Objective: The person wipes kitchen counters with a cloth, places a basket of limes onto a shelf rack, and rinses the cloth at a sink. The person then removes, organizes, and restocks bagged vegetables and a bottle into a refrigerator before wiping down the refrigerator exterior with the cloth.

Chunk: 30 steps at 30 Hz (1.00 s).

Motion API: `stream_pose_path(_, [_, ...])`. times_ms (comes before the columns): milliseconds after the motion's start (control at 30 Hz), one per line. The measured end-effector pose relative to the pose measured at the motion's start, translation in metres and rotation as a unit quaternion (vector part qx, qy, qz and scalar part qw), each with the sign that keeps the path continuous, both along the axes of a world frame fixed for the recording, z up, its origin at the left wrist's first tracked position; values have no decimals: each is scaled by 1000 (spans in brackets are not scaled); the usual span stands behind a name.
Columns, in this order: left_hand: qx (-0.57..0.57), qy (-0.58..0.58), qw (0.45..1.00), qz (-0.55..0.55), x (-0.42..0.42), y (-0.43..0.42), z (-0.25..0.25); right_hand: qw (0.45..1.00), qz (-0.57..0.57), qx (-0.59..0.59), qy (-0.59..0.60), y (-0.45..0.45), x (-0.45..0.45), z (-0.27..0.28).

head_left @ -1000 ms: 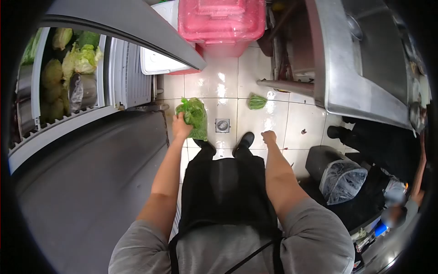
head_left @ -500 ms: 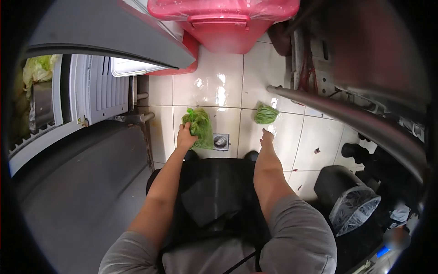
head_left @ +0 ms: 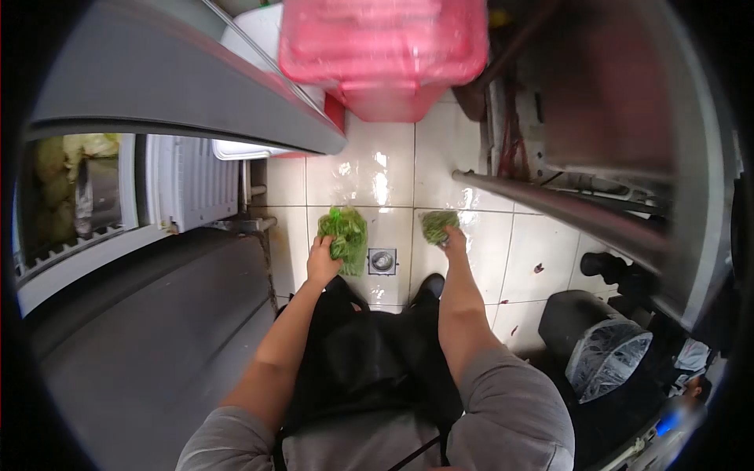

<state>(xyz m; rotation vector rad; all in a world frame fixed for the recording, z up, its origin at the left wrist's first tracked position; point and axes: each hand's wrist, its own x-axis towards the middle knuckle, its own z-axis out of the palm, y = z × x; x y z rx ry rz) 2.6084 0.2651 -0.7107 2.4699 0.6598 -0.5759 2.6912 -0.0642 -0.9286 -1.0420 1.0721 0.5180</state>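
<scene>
My left hand (head_left: 323, 261) is closed on a clear plastic bag of leafy greens (head_left: 349, 235), knotted at its top. The bag is low over the tiled floor, left of a square floor drain (head_left: 382, 261). To the right of the drain, my right hand (head_left: 454, 242) has its fingers closed on the near right edge of a bundle of thin green stems (head_left: 437, 226). That bundle appears to be wrapped in clear plastic. The fingertips of both hands are partly hidden by the greens.
An open refrigerator (head_left: 200, 184) with vegetables inside stands at left, its grey door (head_left: 188, 86) swung out ahead. A red lidded bin (head_left: 385, 47) is in front. A metal rail (head_left: 542, 212) runs along the right, near a black bin (head_left: 577, 322) with a plastic liner. The floor tiles look wet.
My right hand has gone from just short of the stem bundle to gripping its edge. My left hand keeps hold of the bag. The head view has shifted slightly.
</scene>
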Motion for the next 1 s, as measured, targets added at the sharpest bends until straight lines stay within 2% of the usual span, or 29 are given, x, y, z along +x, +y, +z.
stream_pose_path(67, [-8,-12,1000,-2,-4,8,55,996,42,48,-54,16,-2,109])
stream_pose_path(100, [-16,-15,1000,-5,-5,13,87,996,45,50,-61,20,2,144])
stream_pose_path(133, [-27,-29,999,-2,-8,18,122,893,366,-219,-146,24,6,179])
stream_pose_path(167, [-24,-40,999,1,-9,25,155,617,612,-451,-205,29,13,214])
stream_pose_path(200, [-21,-49,999,-4,-12,32,188,628,550,-477,-275,43,16,280])
stream_pose_path(233, [-17,-54,998,-7,-20,37,221,624,550,-476,-285,44,19,311])
stream_pose_path(300, [10,-78,997,-1,-32,45,285,781,494,-266,-274,47,25,369])
stream_pose_path(333, [26,-93,995,15,-38,47,319,808,453,-229,-299,57,26,394])
stream_pose_path(367, [44,-108,993,33,-44,50,348,866,423,-94,-249,70,34,461])
stream_pose_path(433, [65,-134,987,65,-61,56,393,910,360,94,-185,95,43,548])
stream_pose_path(467, [82,-158,980,88,-68,54,418,902,374,105,-190,109,46,595])
stream_pose_path(533, [104,-199,964,140,-84,48,456,885,331,242,-221,131,48,670])
stream_pose_path(667, [119,-245,935,229,-103,52,500,817,376,355,-256,175,62,733])
stream_pose_path(833, [92,-291,916,259,-107,76,522,788,398,400,-245,234,64,779])
stream_pose_path(900, [70,-301,915,261,-96,89,530,804,385,403,-206,269,77,787])
stream_pose_path(933, [74,-313,913,251,-93,95,530,781,411,395,-255,284,83,783])
stream_pose_path(967, [80,-326,910,242,-88,101,531,713,516,171,-443,309,104,744])
stream_pose_path(1000, [71,-320,913,242,-81,105,535,576,516,-92,-628,332,105,738])
